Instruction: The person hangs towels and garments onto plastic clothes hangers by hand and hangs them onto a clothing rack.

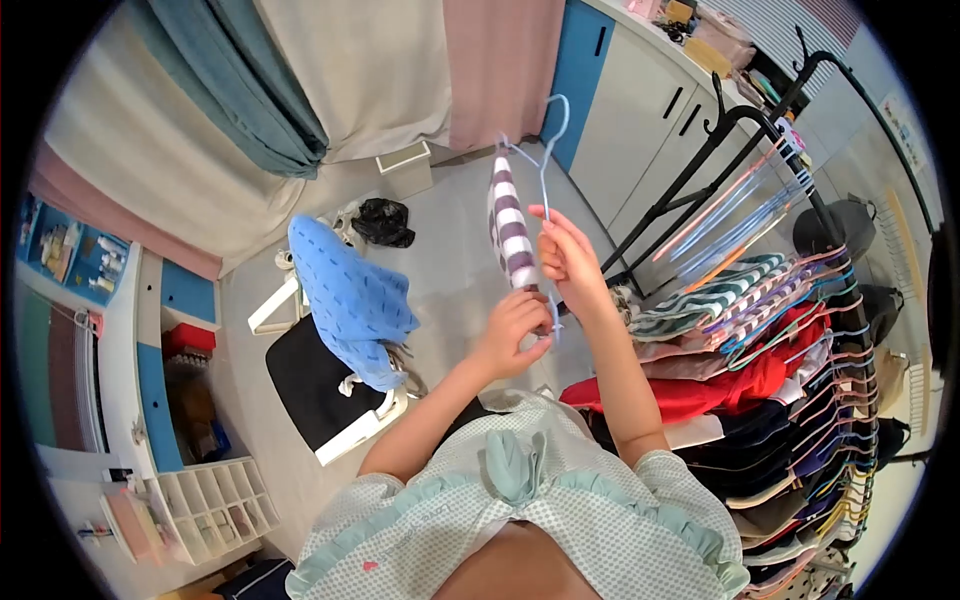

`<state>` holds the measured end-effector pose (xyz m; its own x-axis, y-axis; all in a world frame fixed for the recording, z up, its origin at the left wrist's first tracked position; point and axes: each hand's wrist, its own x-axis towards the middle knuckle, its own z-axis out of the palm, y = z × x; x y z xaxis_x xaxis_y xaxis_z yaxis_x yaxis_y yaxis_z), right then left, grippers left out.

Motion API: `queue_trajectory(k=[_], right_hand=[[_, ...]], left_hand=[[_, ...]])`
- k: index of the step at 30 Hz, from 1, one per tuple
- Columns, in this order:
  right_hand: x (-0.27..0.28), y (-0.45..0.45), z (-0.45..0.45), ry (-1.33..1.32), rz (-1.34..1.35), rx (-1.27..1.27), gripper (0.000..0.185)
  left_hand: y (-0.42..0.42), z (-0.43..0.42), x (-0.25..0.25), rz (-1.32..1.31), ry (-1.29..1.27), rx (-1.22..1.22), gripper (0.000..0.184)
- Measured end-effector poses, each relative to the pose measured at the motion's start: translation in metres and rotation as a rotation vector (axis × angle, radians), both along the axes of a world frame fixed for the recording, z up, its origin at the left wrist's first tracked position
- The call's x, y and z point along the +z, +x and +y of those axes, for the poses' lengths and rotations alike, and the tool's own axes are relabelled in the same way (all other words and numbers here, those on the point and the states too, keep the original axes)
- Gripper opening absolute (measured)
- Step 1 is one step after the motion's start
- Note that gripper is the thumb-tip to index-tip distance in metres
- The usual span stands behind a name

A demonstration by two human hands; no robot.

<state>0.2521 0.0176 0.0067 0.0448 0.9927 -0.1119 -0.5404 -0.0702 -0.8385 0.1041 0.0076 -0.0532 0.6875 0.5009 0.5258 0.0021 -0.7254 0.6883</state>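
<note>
In front of my body is a light-blue clothes hanger (pixel 544 180), its hook pointing up and away. My right hand (pixel 566 256) pinches it below the hook. A purple-and-white striped garment (pixel 511 225) hangs along the hanger's left side. My left hand (pixel 517 328) is closed on the near end of this garment, close to the hanger's lower tip. What lies under those fingers is partly hidden.
At right, a black clothes rack (pixel 858 330) carries many garments and several bare hangers (pixel 735 225). A chair (pixel 305 385) with a blue cloth (pixel 350 300) over it stands left. Beyond are a black bag (pixel 384 222), a bin (pixel 406 171) and white cabinets (pixel 640 110).
</note>
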Motion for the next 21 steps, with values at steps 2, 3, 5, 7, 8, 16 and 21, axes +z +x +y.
queue_trajectory(k=[2, 3, 5, 7, 8, 16, 21], right_hand=[[0.002, -0.010, -0.004, -0.031, 0.000, -0.095, 0.033], [-0.006, -0.009, -0.007, 0.002, -0.005, -0.072, 0.035], [-0.018, -0.013, -0.010, 0.038, 0.045, -0.082, 0.038], [-0.022, -0.020, -0.017, 0.037, 0.007, -0.097, 0.039], [-0.024, -0.023, -0.021, 0.033, -0.006, -0.094, 0.040], [-0.038, -0.042, -0.045, 0.061, -0.112, -0.126, 0.042], [-0.040, -0.045, -0.072, 0.062, -0.203, -0.260, 0.038]], left_hand=[[-0.008, 0.004, 0.001, 0.011, 0.033, 0.037, 0.010], [-0.013, 0.005, 0.001, 0.016, 0.049, 0.054, 0.010], [-0.024, 0.005, -0.011, -0.092, -0.037, 0.069, 0.009], [-0.038, 0.005, -0.020, -0.155, -0.128, 0.064, 0.008], [-0.046, 0.006, -0.023, -0.165, -0.176, 0.052, 0.008], [-0.081, 0.007, -0.030, -0.077, -0.521, 0.073, 0.020], [-0.089, 0.006, -0.005, 0.045, -0.603, 0.019, 0.019]])
